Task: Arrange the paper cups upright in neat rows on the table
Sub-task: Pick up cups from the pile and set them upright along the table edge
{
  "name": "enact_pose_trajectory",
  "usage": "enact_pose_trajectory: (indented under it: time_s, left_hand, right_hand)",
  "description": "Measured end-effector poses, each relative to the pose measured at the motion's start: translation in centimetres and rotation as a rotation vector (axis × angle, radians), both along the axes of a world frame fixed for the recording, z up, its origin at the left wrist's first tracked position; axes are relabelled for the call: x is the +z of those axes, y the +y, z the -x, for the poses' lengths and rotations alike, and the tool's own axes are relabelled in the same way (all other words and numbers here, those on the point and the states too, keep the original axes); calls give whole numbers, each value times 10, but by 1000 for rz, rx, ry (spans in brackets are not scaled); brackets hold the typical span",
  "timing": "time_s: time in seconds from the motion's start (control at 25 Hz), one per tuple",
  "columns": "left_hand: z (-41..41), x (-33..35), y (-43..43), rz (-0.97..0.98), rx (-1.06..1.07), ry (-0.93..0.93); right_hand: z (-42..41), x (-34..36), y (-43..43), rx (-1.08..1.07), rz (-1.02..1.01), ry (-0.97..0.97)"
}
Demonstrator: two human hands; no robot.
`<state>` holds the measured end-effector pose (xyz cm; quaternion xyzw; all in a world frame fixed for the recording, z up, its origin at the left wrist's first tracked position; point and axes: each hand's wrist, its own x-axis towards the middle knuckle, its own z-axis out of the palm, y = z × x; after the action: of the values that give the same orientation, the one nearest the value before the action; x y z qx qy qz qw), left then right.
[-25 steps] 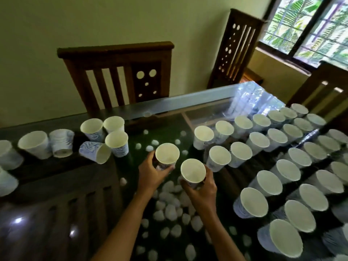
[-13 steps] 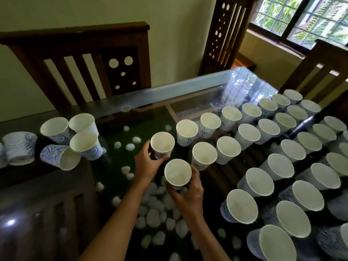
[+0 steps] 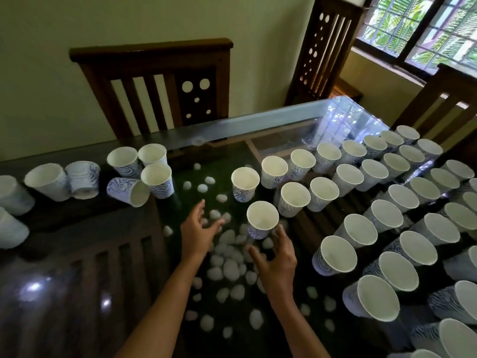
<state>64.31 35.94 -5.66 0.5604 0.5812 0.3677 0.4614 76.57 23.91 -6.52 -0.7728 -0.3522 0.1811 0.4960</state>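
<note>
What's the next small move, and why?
Probably reach the open left hand toward the blue-patterned white paper cup lying on its side in the loose left cluster: that hand holds nothing, and the cup is neither upright nor in a row.

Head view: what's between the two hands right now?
White pebbles fill the gap between the left hand and right hand in the head view. No cup there; the nearest cup stands just beyond the right hand.

Upright cups (image 3: 347, 177) stand in rows across the right half of the table (image 3: 232, 134). At the left sits a loose cluster (image 3: 156, 177), one cup (image 3: 124, 189) lying on its side. A chair (image 3: 152, 51) stands behind the far edge, beyond that cluster.
</note>
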Motion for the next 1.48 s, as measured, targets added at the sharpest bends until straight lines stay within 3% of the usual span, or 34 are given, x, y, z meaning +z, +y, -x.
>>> enact_pose_trajectory:
  time_s: [0.16,0.4,0.52,0.64,0.8,1.28,1.48]
  left_hand:
    - [47,14,-17,1,-15,26]
    - [122,39,-8,-130,-18,202]
    - [157,49,20,-270,-32,415]
    - [182,49,58,-359,-200,696]
    - [194,33,103,-483,-264,831]
    - [189,-11,135,-588,-262,725]
    - [189,-1,97,-444,-144,565]
  right_hand:
    - [31,15,-10,0,-40,-1]
    - [89,42,44,432,149,-49]
    - [111,51,96,501,167,-67]
    - [123,48,146,493,165,-77]
    - [124,30,196,540,188,-93]
    - [128,-5,227,467,-44,33]
    - [118,5,196,444,-68,15]
